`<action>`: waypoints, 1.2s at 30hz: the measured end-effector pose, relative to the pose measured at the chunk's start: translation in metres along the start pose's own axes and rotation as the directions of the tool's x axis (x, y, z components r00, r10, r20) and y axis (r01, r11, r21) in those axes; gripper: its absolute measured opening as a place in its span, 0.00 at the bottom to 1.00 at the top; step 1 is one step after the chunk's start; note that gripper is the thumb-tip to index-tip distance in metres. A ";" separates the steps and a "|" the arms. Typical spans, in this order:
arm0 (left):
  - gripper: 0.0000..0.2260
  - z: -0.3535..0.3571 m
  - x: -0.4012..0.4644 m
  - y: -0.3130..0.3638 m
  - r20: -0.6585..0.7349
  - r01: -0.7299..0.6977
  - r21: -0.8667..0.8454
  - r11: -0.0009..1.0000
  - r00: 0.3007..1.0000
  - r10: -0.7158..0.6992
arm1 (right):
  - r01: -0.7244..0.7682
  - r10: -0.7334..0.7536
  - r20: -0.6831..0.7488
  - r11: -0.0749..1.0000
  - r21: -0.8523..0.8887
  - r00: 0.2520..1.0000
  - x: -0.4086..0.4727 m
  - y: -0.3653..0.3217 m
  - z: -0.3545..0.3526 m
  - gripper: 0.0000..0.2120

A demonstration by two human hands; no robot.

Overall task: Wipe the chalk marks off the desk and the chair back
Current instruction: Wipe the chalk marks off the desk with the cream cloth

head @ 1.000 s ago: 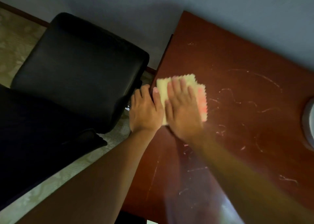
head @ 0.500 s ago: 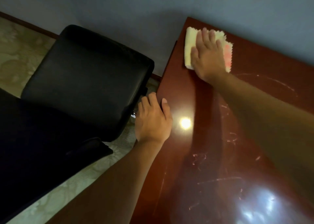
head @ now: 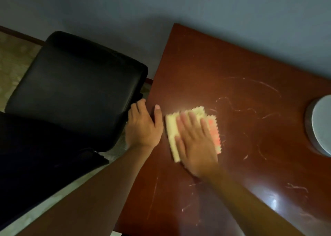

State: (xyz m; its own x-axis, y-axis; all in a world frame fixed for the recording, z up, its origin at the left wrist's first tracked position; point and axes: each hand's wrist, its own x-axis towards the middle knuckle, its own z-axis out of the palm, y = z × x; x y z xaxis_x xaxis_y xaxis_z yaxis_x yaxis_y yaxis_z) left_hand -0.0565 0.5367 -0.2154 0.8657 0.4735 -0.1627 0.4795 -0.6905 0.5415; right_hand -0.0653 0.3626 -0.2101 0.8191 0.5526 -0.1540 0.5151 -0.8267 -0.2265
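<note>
A dark red wooden desk [head: 206, 65] fills the right side, streaked with white chalk marks [head: 259, 85] across its middle and near edge. A folded yellow and pink cloth [head: 172, 131] lies on the desk near its left edge. My right hand [head: 195, 142] presses flat on the cloth with straight fingers, blurred by motion. My left hand [head: 143, 126] holds the desk's left edge, thumb on top and fingers over the side. A black padded chair [head: 77, 87] stands left of the desk.
A round grey object [head: 320, 124] sits at the desk's right edge. A blue-grey wall [head: 197, 6] runs behind the desk and chair. Pale patterned floor [head: 14, 62] shows at the left and between chair and desk.
My right hand has swept the cloth from the desk's far left corner back toward me, beside my left hand. My left hand has stayed on the desk edge.
</note>
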 end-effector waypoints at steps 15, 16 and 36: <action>0.21 -0.001 0.001 -0.004 0.042 0.048 0.040 0.998 0.998 -0.050 | 0.069 -0.069 0.025 0.998 -0.001 0.997 0.002 -0.042 0.012 0.26; 0.22 -0.001 0.001 -0.004 0.045 0.044 0.048 0.998 0.998 -0.047 | 0.091 -0.091 0.039 0.996 0.001 0.995 -0.002 -0.036 0.012 0.26; 0.21 0.002 0.001 -0.003 0.027 0.034 0.019 0.999 0.999 -0.035 | -0.010 0.009 0.046 1.000 0.024 0.999 -0.054 -0.044 0.021 0.28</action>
State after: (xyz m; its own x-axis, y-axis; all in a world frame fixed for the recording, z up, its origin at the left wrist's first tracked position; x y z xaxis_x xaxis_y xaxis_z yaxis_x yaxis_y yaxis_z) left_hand -0.0575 0.5385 -0.2186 0.8520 0.4824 -0.2035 0.5115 -0.6843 0.5197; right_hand -0.1374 0.3718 -0.2116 0.8111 0.5496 -0.2002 0.5007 -0.8293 -0.2481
